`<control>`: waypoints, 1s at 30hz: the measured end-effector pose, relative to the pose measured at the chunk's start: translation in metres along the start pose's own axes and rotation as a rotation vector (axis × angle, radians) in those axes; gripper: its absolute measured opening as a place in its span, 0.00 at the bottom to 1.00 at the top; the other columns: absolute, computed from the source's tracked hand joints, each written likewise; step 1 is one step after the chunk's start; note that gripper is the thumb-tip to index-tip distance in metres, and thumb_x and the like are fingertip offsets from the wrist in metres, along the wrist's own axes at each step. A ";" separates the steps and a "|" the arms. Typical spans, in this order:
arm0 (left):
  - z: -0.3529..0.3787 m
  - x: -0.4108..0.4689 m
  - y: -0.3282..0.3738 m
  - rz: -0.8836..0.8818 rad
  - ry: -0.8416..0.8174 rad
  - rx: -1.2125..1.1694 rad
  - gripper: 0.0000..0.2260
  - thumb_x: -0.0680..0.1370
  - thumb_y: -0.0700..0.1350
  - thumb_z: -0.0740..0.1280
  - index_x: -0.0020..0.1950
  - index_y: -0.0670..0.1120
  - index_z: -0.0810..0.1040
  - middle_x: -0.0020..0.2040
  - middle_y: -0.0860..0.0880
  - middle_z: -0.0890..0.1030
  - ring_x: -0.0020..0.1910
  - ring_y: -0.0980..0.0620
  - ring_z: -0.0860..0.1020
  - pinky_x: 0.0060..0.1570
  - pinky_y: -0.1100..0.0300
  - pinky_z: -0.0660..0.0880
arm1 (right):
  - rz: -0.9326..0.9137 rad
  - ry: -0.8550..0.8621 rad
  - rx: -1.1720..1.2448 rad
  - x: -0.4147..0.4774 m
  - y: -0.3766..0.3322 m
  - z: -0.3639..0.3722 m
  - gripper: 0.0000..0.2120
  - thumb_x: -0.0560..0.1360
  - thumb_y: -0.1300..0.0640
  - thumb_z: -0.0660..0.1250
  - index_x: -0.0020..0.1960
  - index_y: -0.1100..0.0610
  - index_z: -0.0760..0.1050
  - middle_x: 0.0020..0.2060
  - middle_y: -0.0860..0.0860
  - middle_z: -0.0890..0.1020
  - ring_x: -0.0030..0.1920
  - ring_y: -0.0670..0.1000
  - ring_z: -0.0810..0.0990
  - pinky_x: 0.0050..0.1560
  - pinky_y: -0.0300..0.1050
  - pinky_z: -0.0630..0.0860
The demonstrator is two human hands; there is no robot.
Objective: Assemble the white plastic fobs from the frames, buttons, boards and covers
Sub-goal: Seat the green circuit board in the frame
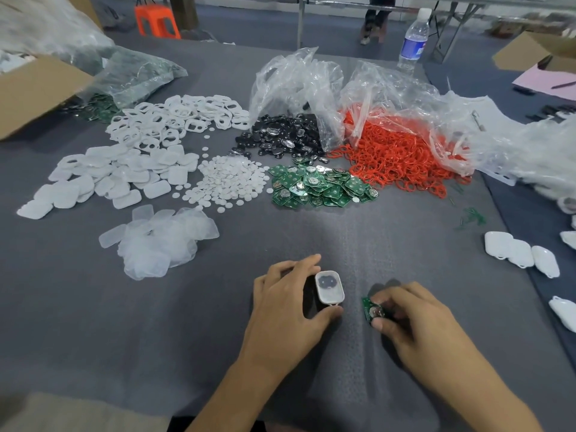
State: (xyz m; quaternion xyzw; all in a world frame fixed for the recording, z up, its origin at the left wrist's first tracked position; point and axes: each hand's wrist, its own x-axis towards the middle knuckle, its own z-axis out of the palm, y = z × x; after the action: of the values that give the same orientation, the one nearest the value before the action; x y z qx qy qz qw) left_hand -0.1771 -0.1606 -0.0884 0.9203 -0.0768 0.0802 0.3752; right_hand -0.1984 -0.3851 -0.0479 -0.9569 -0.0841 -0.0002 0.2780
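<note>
Grey cloth covers the work table point(124, 322), which fills most of the view; an orange stool point(157, 20) stands on the floor beyond its far edge.

Near centre, the left hand point(285, 304) grips a white fob shell point(329, 288), fingers curled over its far end and thumb at its near end. The shell's open face points up and shows a dark insert. Just to the right, the right hand point(414, 319) pinches a single green board point(372, 310) between thumb and fingertips; a round silver cell shows on it. The two hands sit close together but do not touch.

Parts stock lies across the far half of the table:
- white frames point(174, 120), far left;
- white covers point(118, 176), nearer than the frames;
- white round buttons point(230, 182), centre;
- green boards point(321, 185), right of the buttons;
- black parts point(280, 135), spilling from a clear bag;
- red rings point(399, 157), far right;
- translucent pieces point(162, 241), near left.

White assembled fobs point(520, 252) lie at the right edge. A water bottle point(413, 39) stands at the far edge, and a cardboard box point(34, 92) sits at far left.
</note>
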 end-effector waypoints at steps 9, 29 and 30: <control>0.002 0.001 -0.002 -0.003 0.009 -0.008 0.35 0.68 0.68 0.71 0.73 0.66 0.64 0.61 0.73 0.74 0.70 0.70 0.61 0.67 0.66 0.56 | -0.080 0.083 0.114 0.009 -0.010 0.002 0.12 0.71 0.63 0.77 0.46 0.48 0.79 0.44 0.38 0.76 0.47 0.37 0.77 0.46 0.23 0.67; 0.004 0.002 -0.006 0.006 0.008 -0.010 0.37 0.68 0.67 0.75 0.73 0.67 0.63 0.58 0.75 0.73 0.70 0.66 0.61 0.68 0.70 0.52 | -0.099 0.000 0.079 0.052 -0.034 0.019 0.10 0.67 0.59 0.81 0.43 0.48 0.83 0.38 0.40 0.77 0.46 0.40 0.77 0.44 0.24 0.67; 0.004 0.002 -0.006 0.003 0.007 -0.010 0.37 0.68 0.68 0.75 0.73 0.67 0.63 0.59 0.74 0.74 0.71 0.64 0.62 0.68 0.70 0.52 | -0.096 0.002 0.085 0.052 -0.035 0.019 0.10 0.67 0.59 0.81 0.43 0.48 0.83 0.38 0.40 0.77 0.46 0.40 0.77 0.44 0.24 0.68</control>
State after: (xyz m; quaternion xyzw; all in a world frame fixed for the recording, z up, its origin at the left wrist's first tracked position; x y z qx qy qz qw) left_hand -0.1736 -0.1594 -0.0943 0.9179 -0.0773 0.0835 0.3802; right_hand -0.1537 -0.3377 -0.0428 -0.9391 -0.1298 -0.0108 0.3181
